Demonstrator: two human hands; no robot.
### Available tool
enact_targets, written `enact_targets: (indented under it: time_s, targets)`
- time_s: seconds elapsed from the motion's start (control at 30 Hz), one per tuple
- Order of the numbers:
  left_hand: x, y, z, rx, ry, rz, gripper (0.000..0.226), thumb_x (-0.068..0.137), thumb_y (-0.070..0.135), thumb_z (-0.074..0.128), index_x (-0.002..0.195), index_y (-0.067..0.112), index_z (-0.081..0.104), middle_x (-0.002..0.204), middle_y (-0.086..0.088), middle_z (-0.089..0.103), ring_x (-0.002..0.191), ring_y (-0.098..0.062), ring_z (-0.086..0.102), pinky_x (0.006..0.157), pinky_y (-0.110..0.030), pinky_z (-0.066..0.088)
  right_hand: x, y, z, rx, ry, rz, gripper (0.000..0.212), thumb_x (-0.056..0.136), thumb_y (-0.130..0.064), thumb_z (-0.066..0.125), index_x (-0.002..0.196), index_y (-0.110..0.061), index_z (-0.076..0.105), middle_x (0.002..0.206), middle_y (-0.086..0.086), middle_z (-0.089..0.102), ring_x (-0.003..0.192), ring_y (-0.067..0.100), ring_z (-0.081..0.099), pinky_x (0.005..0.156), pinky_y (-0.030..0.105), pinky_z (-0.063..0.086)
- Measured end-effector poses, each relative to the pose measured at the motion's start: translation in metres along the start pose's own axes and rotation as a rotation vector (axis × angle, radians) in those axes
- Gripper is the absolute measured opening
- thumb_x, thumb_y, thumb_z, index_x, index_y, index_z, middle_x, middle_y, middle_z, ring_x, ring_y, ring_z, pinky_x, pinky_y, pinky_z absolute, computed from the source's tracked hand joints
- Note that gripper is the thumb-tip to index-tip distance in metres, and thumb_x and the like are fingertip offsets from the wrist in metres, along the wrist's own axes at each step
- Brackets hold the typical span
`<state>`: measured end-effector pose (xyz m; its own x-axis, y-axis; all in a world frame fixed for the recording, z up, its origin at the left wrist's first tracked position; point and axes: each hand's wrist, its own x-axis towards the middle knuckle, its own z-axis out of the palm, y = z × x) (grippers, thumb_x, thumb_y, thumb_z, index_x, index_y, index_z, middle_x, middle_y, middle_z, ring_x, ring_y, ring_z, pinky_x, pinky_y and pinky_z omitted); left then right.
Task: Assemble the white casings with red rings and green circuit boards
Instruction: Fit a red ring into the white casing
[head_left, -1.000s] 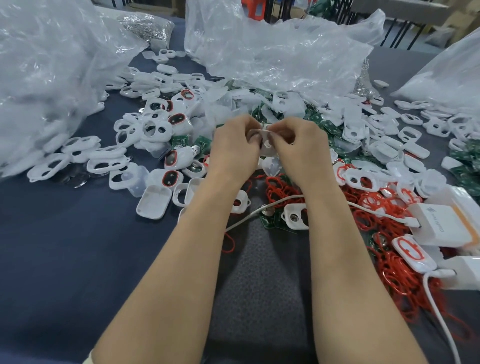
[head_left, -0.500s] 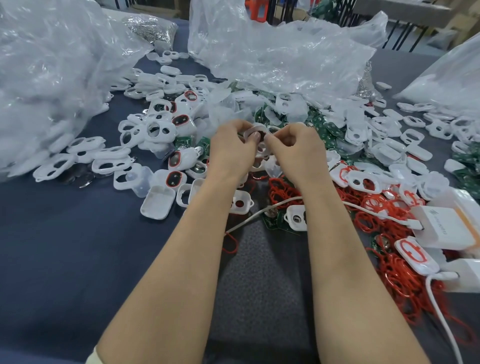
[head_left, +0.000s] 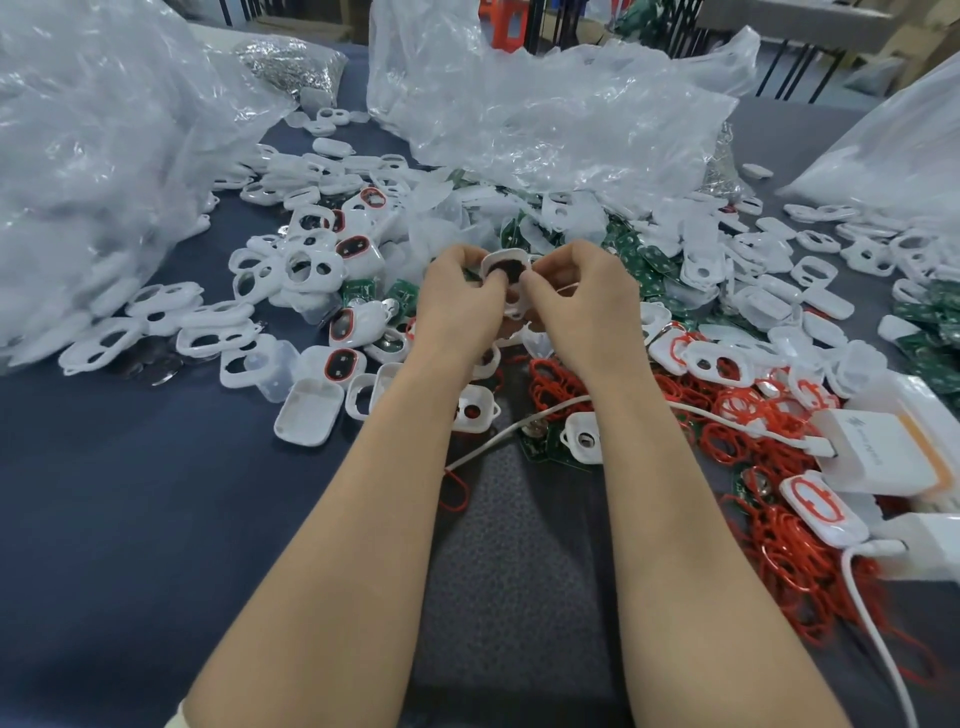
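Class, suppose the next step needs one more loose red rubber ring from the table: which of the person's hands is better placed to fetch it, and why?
Probably the right hand: the heap of loose red rubber rings lies on its side. The left hand can keep hold of the white plastic casing that both hands grip now.

Before you: white casings (head_left: 311, 270), smooth glossy plastic; red rings (head_left: 779, 551), thin and rubbery-looking; clear bags (head_left: 545, 119) behind them, crinkled shiny film; table cover (head_left: 130, 509), matt blue cloth.

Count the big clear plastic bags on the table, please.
3. One plastic bag lies at the far left, one at the far centre behind the hands, and one at the right edge, partly cut off. More may be outside the view.
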<state>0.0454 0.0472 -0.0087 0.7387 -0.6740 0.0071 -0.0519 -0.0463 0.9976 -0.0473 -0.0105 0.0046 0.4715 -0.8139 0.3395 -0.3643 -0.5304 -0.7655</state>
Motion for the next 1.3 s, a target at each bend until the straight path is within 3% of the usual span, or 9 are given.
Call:
enact_targets:
  time_s: [0.23,0.33,0.47,0.57,0.67,0.8,0.97,1.17,1.3]
  targets:
    - [0.026,0.025,-0.005,-0.173,0.127,0.006,0.009,0.096,0.009,0.055,0.096,0.018,0.051,0.094,-0.009,0.065,0.082,-0.021,0.071,0.072,-0.035,0.061,0.061,-0.017,0.006,0.072,0.216,-0.042,0.025,0.096,-0.007,0.044,0.112,-0.007,0.064,0.098,-0.002,0.065,0.085,0.002,0.057,0.073,0.001,0.04]
    - [0.05,0.052,-0.001,-0.274,0.102,0.089,0.011,0.095,0.009,0.056,0.091,0.017,0.051,0.088,-0.008,0.065,0.075,-0.02,0.071,0.066,-0.032,0.061,0.125,-0.029,0.016,0.073,0.248,-0.052,0.036,0.091,0.001,0.038,0.118,-0.006,0.062,0.117,0.006,0.065,0.108,0.014,0.057,0.08,0.006,0.037]
    - [0.095,0.074,0.013,-0.306,0.093,0.067,0.015,0.094,0.004,0.057,0.085,0.014,0.05,0.085,-0.004,0.057,0.067,-0.013,0.064,0.054,-0.023,0.056,0.195,-0.025,0.037,-0.096,0.009,0.018,0.036,0.088,-0.002,0.044,0.118,-0.006,0.065,0.121,0.01,0.064,0.114,0.023,0.056,0.086,0.022,0.04]
    - [0.129,0.074,0.02,-0.445,0.086,-0.084,0.008,0.094,0.0,0.055,0.099,0.005,0.052,0.097,-0.012,0.057,0.079,-0.022,0.064,0.056,-0.024,0.058,0.228,0.004,0.036,-0.268,-0.053,0.191,0.033,0.094,-0.007,0.043,0.122,-0.002,0.061,0.126,0.017,0.06,0.117,0.03,0.055,0.085,0.027,0.042]
    - [0.155,0.073,0.023,-0.66,0.115,-0.199,0.03,0.093,-0.003,0.057,0.121,-0.005,0.049,0.093,-0.013,0.055,0.07,-0.02,0.061,0.052,-0.023,0.057,0.241,0.041,0.025,-0.355,-0.056,0.397,0.037,0.096,-0.012,0.039,0.13,-0.006,0.053,0.134,0.015,0.053,0.123,0.03,0.051,0.079,0.028,0.04]
    - [0.177,0.08,0.039,-0.82,0.086,-0.222,0.036,0.092,-0.01,0.053,0.128,-0.007,0.05,0.087,-0.01,0.056,0.072,-0.023,0.059,0.049,-0.022,0.056,0.251,0.06,0.032,-0.431,-0.12,0.447,0.038,0.096,-0.018,0.039,0.131,-0.007,0.051,0.135,0.015,0.052,0.123,0.034,0.049,0.089,0.032,0.042]
    - [0.188,0.076,0.059,-0.795,0.064,-0.249,0.035,0.093,-0.003,0.057,0.127,-0.007,0.051,0.1,-0.016,0.058,0.071,-0.021,0.058,0.049,-0.021,0.056,0.269,0.065,0.048,-0.48,-0.128,0.542,0.075,0.085,-0.064,0.045,0.145,-0.02,0.035,0.15,0.016,0.034,0.136,0.035,0.033,0.109,0.042,0.031]
    - [0.196,0.049,0.064,-0.787,0.088,-0.32,0.036,0.093,-0.001,0.057,0.128,-0.003,0.05,0.104,-0.013,0.058,0.058,-0.014,0.059,0.055,-0.02,0.056,0.275,0.079,0.057,-0.452,-0.008,0.47,0.061,0.087,-0.055,0.056,0.137,-0.024,0.043,0.14,0.016,0.041,0.128,0.034,0.042,0.103,0.041,0.038]
    - [0.193,0.049,0.063,-0.794,0.067,-0.327,0.037,0.093,-0.001,0.057,0.129,-0.002,0.05,0.11,-0.013,0.055,0.065,-0.015,0.059,0.058,-0.021,0.057,0.272,0.082,0.054,-0.398,0.103,0.336,0.044,0.096,-0.041,0.048,0.127,-0.011,0.052,0.127,0.012,0.058,0.116,0.031,0.054,0.078,0.032,0.037]
